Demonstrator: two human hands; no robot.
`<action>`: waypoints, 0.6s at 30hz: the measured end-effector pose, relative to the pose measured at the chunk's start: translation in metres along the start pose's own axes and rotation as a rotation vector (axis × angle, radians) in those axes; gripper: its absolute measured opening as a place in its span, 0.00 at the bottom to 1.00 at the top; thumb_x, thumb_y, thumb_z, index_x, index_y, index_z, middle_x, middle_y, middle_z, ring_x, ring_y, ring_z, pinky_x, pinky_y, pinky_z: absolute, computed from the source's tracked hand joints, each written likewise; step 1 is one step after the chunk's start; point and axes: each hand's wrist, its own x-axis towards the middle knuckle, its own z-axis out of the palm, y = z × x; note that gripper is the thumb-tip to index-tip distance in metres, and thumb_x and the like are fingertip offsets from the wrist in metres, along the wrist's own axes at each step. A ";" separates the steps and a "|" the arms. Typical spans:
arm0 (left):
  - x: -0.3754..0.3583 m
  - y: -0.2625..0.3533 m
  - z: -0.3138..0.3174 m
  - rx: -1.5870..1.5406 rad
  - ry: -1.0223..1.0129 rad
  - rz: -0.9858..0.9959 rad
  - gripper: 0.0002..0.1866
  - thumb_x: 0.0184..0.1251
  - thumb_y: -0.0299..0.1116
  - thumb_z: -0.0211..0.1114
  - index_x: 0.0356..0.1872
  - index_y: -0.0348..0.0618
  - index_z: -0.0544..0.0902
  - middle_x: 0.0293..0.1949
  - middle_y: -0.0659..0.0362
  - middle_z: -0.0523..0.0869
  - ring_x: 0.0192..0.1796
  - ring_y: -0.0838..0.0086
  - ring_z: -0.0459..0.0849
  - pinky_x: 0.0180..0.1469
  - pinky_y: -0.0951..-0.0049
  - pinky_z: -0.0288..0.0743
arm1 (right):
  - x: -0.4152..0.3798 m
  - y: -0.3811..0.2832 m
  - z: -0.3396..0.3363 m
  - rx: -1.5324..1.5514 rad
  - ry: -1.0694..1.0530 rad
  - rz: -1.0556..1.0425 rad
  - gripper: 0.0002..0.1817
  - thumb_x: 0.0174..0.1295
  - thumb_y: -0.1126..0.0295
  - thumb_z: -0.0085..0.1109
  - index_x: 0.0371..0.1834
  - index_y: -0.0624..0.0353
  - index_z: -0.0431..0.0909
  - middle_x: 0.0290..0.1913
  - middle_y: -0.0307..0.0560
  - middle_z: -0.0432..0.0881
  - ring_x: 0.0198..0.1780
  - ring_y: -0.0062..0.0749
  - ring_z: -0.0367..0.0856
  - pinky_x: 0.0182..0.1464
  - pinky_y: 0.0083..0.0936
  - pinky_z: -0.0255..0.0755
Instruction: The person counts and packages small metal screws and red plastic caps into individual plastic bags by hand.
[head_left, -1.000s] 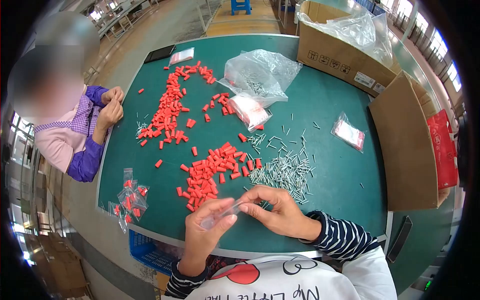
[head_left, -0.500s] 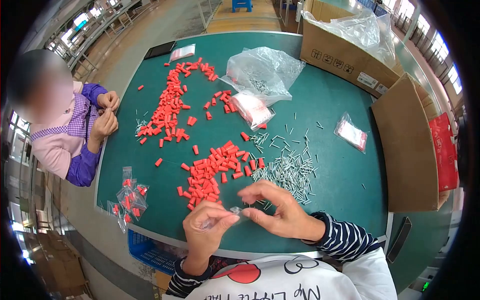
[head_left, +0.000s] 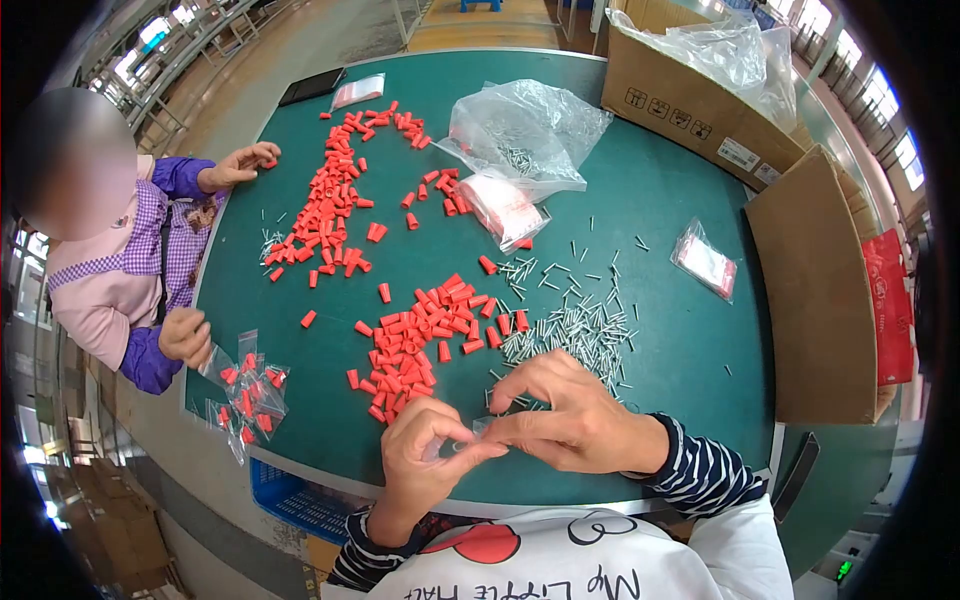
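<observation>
My left hand [head_left: 432, 452] is closed in a pinch on a small clear plastic bag [head_left: 480, 428], at the table's near side. The right hand [head_left: 570, 422] meets it there, thumb and index finger pinched at the bag's other side. Fingers cover most of the bag, so its contents cannot be made out. Just beyond my left hand lies a heap of red tapered plastic caps [head_left: 410, 345]. A spread of silver screws [head_left: 570, 335] lies behind my right hand.
Filled zip bags [head_left: 250, 395] lie at the left edge, near a co-worker's hand [head_left: 185, 337]. More red caps [head_left: 335, 190], a large clear bag [head_left: 530, 125], packs of small bags [head_left: 500, 208] and cardboard boxes [head_left: 810, 290] stand or lie beyond. A blue basket [head_left: 300, 505] is below the table edge.
My right thumb and index finger have closed at the bag beside my left hand. The co-worker's hands have parted, one reaching over the table edge, the other dropping toward the filled bags.
</observation>
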 end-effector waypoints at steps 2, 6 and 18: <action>0.000 0.002 0.000 0.013 -0.029 -0.010 0.21 0.37 0.28 0.87 0.27 0.42 0.78 0.29 0.62 0.79 0.31 0.79 0.75 0.32 0.79 0.69 | 0.001 0.000 -0.001 -0.035 0.001 -0.005 0.08 0.51 0.74 0.68 0.36 0.52 0.84 0.43 0.38 0.78 0.46 0.36 0.76 0.46 0.32 0.64; 0.005 0.009 -0.001 -0.075 -0.033 -0.119 0.18 0.40 0.27 0.85 0.32 0.40 0.83 0.32 0.59 0.82 0.32 0.78 0.77 0.32 0.80 0.69 | 0.000 0.003 -0.003 -0.105 0.007 -0.005 0.06 0.54 0.72 0.69 0.34 0.54 0.84 0.42 0.38 0.79 0.45 0.35 0.78 0.46 0.33 0.66; 0.008 0.001 -0.004 0.061 -0.136 -0.043 0.11 0.50 0.22 0.77 0.36 0.41 0.88 0.37 0.58 0.90 0.33 0.74 0.81 0.32 0.76 0.72 | -0.010 0.012 -0.003 -0.112 0.037 0.082 0.08 0.55 0.74 0.68 0.37 0.56 0.81 0.40 0.41 0.80 0.43 0.38 0.77 0.45 0.33 0.66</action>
